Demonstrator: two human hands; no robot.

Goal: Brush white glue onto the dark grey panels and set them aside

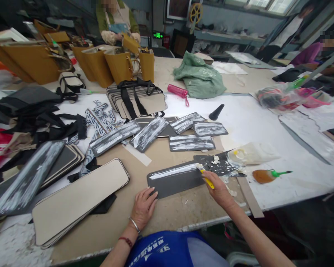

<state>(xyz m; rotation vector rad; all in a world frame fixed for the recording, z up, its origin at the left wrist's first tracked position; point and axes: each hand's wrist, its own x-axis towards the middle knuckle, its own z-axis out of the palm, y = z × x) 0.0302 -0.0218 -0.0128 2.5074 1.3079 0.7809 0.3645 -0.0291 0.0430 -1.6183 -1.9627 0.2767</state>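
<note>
A dark grey panel (178,184) lies on the brown board in front of me, with a white glue streak along its upper part. My right hand (217,188) is closed round a yellow-handled brush (208,181), whose tip touches the streak's right end. At the panel's lower left corner, my left hand (145,207) rests with its fingers spread, fingertips on the edge. A glue-spattered dark sheet (221,163) adjoins the panel's right end. Beyond it lies a clear bag of white glue (253,152). Several glue-streaked panels, one of them a small panel (191,143), lie farther back.
Beige panels (80,202) are stacked at the left. A glue bottle (264,175) with a green nozzle lies at the right. Farther back are strapped panels (144,102), a pink bottle (177,90), a green sack (202,76) and mustard bags (118,66). People are across the table.
</note>
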